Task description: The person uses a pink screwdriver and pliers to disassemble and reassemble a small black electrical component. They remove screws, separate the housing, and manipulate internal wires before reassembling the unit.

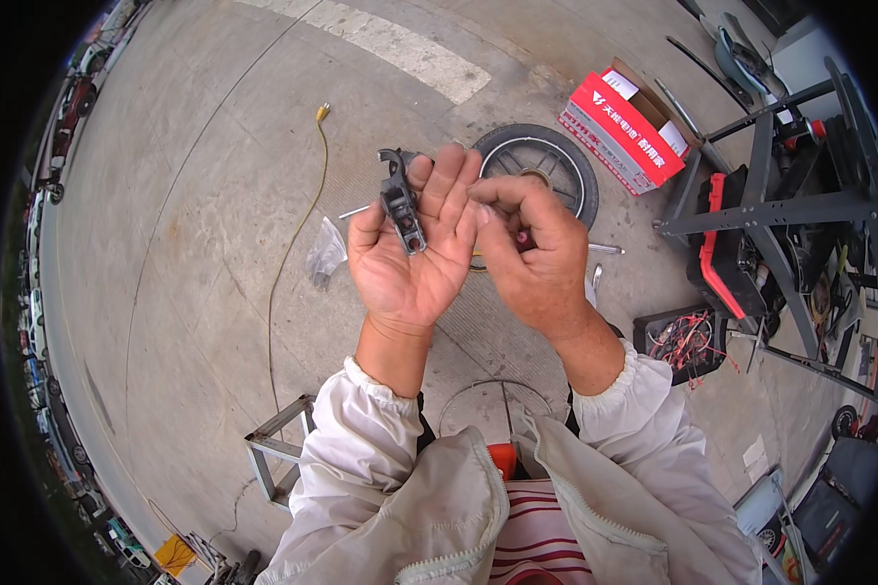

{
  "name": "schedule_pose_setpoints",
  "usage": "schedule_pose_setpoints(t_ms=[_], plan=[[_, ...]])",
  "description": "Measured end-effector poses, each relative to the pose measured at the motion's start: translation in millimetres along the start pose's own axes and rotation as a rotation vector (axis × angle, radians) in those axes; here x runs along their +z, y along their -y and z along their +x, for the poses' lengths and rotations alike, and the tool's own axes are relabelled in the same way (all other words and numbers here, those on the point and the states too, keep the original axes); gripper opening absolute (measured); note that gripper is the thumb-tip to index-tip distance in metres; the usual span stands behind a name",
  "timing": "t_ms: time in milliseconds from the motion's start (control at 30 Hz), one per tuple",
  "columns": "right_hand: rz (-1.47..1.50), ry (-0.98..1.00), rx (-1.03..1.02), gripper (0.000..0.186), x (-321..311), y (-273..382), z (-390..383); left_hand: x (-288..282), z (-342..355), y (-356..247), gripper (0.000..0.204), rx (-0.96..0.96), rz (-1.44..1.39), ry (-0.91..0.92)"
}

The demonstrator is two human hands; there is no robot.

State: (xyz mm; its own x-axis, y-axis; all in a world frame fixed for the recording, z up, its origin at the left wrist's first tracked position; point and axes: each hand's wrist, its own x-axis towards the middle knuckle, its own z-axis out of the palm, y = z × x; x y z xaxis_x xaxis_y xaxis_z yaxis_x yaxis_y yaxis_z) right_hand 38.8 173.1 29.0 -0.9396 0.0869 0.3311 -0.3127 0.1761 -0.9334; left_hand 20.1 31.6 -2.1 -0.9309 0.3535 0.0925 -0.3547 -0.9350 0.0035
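Observation:
My left hand (421, 249) is turned palm up with its fingers stretched out. Across its palm and finger bases rests a black metal bracket (401, 203) with a hooked upper end and holes along its body, the thumb beside it. My right hand (541, 249) is closed in a pinch right at the left fingertips. What the pinch holds is too small to make out. A bit of pinkish red (525, 240) shows within its curled fingers. Behind the hands a spoked wheel with a black tyre (583, 175) lies on the ground.
Left of my hands are a clear plastic bag (327, 252) and a yellow cord (312, 180) with a plug. A red-and-white carton (622, 132) stands beyond the wheel. To the right are a dark metal rack (780, 210) and a black bin (678, 343) of wires. A metal frame (278, 447) stands lower left.

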Motion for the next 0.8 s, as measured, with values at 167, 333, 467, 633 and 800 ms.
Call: schedule_pose_setpoints(t_ms=[167,333,467,633,800], plan=[[-0.091,0.095,-0.054,0.032,4.2,-2.1,-3.9,0.6,1.0,4.8,0.058,0.070,0.133,-0.056],[-0.218,0.093,-0.176,0.050,18.1,-8.6,-9.9,3.9,2.3,11.8,0.062,0.105,0.248,-0.107],[-0.271,0.079,-0.158,0.050,19.2,-5.4,-12.7,6.1,1.8,15.9,0.066,0.090,0.307,-0.110],[-0.167,0.082,0.088,0.036,16.9,-0.7,-13.0,7.3,1.0,17.6,0.068,0.049,0.301,-0.199],[0.263,0.087,0.300,0.018,10.2,-9.0,-5.3,2.5,3.4,15.9,0.063,-0.030,0.186,-0.141]])
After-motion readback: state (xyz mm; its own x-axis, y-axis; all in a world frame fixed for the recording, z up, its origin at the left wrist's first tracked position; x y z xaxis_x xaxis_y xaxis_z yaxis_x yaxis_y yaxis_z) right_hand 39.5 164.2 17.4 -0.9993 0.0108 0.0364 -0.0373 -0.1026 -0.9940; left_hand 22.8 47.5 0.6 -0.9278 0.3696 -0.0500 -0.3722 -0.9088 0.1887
